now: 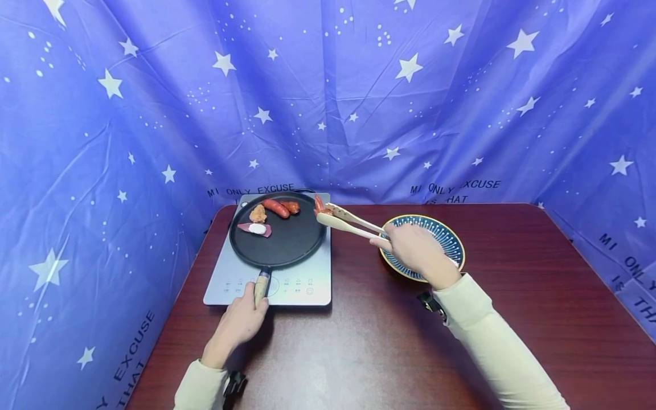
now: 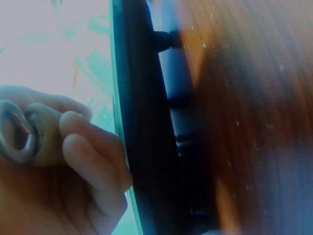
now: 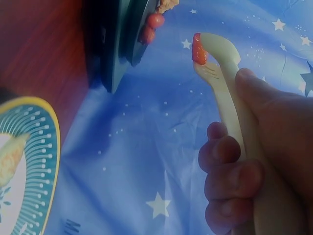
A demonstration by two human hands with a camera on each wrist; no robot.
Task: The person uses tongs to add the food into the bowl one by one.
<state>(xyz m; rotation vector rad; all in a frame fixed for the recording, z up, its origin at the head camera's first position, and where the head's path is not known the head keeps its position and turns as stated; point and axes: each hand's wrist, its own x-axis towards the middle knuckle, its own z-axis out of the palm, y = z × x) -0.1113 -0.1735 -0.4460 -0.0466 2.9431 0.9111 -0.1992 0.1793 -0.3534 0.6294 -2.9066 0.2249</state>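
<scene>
My left hand (image 1: 240,319) grips the wooden handle (image 1: 261,289) of a black flat pan (image 1: 287,245); its metal end ring shows in the left wrist view. My right hand (image 1: 416,249) holds cream-coloured tongs (image 1: 348,226), fingers curled round both arms. A red sausage-like piece (image 3: 199,49) is pinched between the tongs' tips, near the pan's right rim. In the pan lie two red sausages (image 1: 275,208), a browned, crumbed piece (image 1: 258,214) and a pink slice with white on it (image 1: 266,229). Beneath my right hand stands a patterned plate (image 1: 451,239), partly hidden by it.
Under the pan is a silver induction cooker (image 1: 220,285) with touch controls, on a dark red-brown table (image 1: 379,341). A pale yellowish food piece (image 3: 11,159) lies on the plate. Blue star-printed curtains (image 1: 328,102) hang behind and at both sides.
</scene>
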